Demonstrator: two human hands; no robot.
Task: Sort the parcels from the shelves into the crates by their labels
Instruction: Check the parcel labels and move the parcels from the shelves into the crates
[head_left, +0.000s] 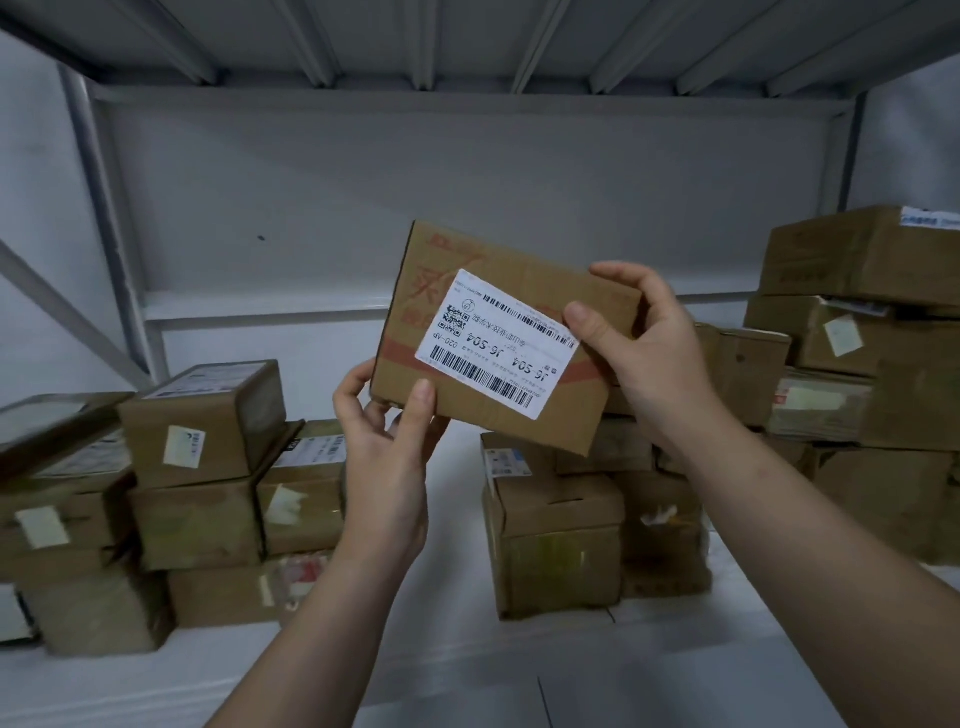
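My left hand grips the lower left corner of the parcel, thumb pressed flat on the front face just below the label, the other fingers curled round behind the cardboard. My right hand pinches the upper right corner, its thumb lying on the right end of the label and its fingers hooked over the top edge. Both grips are closed on the box, and it hangs in the air between them, clear of the shelf, tilted so the left end sits higher than the right.

The parcel is a small flat brown carton with faded red print on it. Its white label faces me upside down; I can read J6-S04 on it twice, 020-AP at one end, with barcodes along two edges and square codes near the left side. The smaller print is too fine to read.

Below and behind the parcel runs the white shelf board. On it, to the left, stands a pile of brown boxes in rough layers, several with small pale stickers. Just under my right wrist sits a squarish carton with a small printed label on its top corner. Further right a taller stack of cartons rises well above the held parcel's lower edge. A grey steel upright stands at the left, and the ribbed underside of the next shelf closes the view overhead
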